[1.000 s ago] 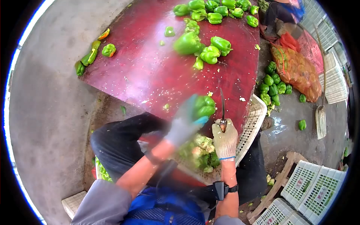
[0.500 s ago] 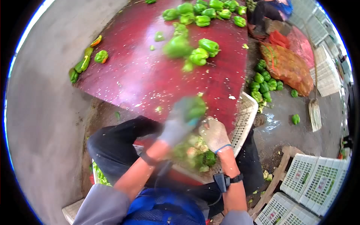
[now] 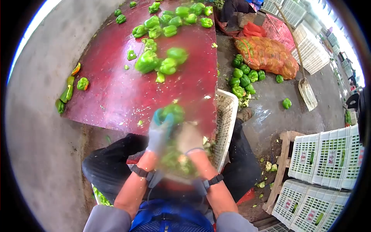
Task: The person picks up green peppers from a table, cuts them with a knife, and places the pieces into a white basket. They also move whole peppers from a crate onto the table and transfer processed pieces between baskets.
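Gloved, my left hand (image 3: pixel 159 133) is wrapped round a green bell pepper (image 3: pixel 173 113) above the near edge of the red table (image 3: pixel 112 77). Close to its right is my right hand (image 3: pixel 189 139), also gloved and smeared by motion; its fingers and anything in them cannot be made out. Below both hands, green and pale pepper scraps (image 3: pixel 177 162) lie in a white crate (image 3: pixel 228 127) between the knees. Farther up the table, several peppers (image 3: pixel 147 62) lie in a loose group, one of them blurred.
Right of the table are peppers on the floor (image 3: pixel 244 80), an orange mesh sack (image 3: pixel 266 56), a shovel (image 3: pixel 308 94) and a pink crate (image 3: pixel 278 31). Stacked white crates (image 3: pixel 324 156) stand at the lower right by a wooden pallet (image 3: pixel 284 162). Another person's legs (image 3: pixel 234 8) show at the top.
The view has shifted, so the table appears farther left. My left hand still holds a pepper, now sharper in view. My right hand has become blurred.
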`<act>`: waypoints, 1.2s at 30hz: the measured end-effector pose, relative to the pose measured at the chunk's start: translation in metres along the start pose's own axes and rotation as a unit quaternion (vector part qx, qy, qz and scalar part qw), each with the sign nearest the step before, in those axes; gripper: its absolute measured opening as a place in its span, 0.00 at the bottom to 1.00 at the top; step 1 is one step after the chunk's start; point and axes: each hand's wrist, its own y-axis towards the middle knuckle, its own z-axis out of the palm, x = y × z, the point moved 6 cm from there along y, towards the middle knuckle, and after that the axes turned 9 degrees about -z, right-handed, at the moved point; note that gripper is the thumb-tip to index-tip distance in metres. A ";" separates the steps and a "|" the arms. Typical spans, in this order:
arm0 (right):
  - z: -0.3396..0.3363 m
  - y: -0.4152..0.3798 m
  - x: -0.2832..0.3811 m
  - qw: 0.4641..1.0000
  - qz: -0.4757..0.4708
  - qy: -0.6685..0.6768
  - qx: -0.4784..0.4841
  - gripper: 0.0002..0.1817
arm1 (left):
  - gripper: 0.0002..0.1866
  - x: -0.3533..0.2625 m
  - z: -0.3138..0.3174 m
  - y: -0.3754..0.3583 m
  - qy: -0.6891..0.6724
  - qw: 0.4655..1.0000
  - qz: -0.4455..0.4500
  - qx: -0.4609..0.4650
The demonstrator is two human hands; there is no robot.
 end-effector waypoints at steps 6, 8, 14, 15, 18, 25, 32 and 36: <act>0.018 0.007 -0.032 0.992 -0.046 -0.085 0.080 0.16 | 0.28 -0.007 -0.001 0.005 0.246 0.968 -0.009 -0.049; 0.009 0.015 -0.028 0.990 -0.050 -0.085 0.105 0.16 | 0.27 -0.007 0.000 0.011 0.280 0.958 0.017 -0.064; 0.011 0.044 -0.039 0.945 -0.150 -0.136 0.257 0.18 | 0.27 -0.001 -0.004 0.009 0.087 0.994 -0.055 -0.033; 0.004 0.048 -0.033 0.945 -0.149 -0.134 0.258 0.18 | 0.26 0.001 -0.006 0.012 0.164 0.986 -0.009 -0.041; -0.024 0.040 -0.006 0.901 -0.137 -0.160 0.378 0.20 | 0.26 0.015 -0.017 0.012 0.275 0.955 0.057 -0.092; -0.035 0.022 -0.048 0.912 0.133 0.304 0.240 0.12 | 0.27 0.013 -0.030 -0.001 0.217 0.975 0.032 -0.035; -0.045 0.027 -0.064 0.867 0.151 0.441 0.178 0.10 | 0.33 0.029 -0.042 -0.017 -0.093 0.992 -0.055 0.063; -0.044 0.036 -0.052 0.884 0.123 0.401 0.207 0.10 | 0.34 0.041 -0.052 -0.045 -0.144 0.984 -0.072 0.077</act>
